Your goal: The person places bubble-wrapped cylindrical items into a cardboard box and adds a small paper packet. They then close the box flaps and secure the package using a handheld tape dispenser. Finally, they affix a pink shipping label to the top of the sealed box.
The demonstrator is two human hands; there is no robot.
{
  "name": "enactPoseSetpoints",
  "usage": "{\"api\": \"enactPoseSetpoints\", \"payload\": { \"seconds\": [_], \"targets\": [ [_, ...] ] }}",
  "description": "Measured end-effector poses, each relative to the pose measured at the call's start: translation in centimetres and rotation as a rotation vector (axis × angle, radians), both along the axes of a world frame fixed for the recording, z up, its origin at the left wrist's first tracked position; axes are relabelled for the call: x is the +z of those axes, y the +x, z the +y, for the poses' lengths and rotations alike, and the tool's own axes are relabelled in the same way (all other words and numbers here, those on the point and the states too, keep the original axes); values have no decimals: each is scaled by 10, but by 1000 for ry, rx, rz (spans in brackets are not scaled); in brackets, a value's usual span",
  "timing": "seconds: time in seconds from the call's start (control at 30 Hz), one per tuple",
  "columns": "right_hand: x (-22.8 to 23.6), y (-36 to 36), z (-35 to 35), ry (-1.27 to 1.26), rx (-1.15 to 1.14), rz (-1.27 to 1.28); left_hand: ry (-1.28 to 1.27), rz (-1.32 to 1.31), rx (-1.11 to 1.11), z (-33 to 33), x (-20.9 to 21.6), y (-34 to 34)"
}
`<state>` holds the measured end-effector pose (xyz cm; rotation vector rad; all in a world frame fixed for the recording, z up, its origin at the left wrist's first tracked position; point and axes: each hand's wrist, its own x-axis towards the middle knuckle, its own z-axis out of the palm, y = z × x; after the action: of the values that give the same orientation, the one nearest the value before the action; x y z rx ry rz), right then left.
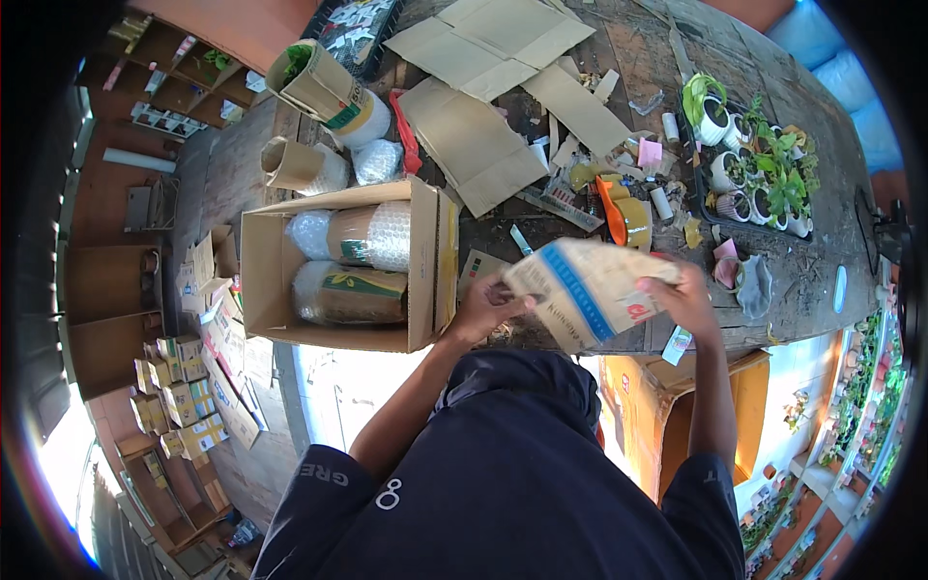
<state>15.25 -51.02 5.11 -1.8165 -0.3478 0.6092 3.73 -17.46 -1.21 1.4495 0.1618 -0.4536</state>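
Observation:
Between my two hands, over the table's near edge, is a tan cardboard piece (570, 285) with a blue printed band; motion smears it slightly. My right hand (684, 298) pinches its right edge. My left hand (488, 307) has its thumb and fingers closed at the left edge. Just left stands an open cardboard box (333, 333), holding bubble-wrapped bundles (362, 295) with cardboard around them. Part of another small cardboard piece (476, 269) shows behind my left hand.
Flat cardboard sheets (474, 145) cover the table's far middle. Beyond the box stand a cardboard-wrapped plant (329, 97) and a bubble-wrapped roll (300, 166). An orange tape dispenser (614, 208) lies among scraps. On the right is a black tray (698, 184) of potted plants.

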Motion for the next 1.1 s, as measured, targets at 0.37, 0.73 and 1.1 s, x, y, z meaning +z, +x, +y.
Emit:
{"api": "enactPoseSetpoints", "payload": {
  "seconds": [0.37, 0.73, 1.1],
  "targets": [
    [-66, -135, 44, 432, -715, 512, -118, -94, 104, -40, 7, 17],
    [-91, -188, 47, 224, -850, 652, 423, -371, -442, -48, 10, -18],
    [-73, -178, 54, 309, -794, 520, -242, 368, -252, -46, 24, 0]
  ]
}}
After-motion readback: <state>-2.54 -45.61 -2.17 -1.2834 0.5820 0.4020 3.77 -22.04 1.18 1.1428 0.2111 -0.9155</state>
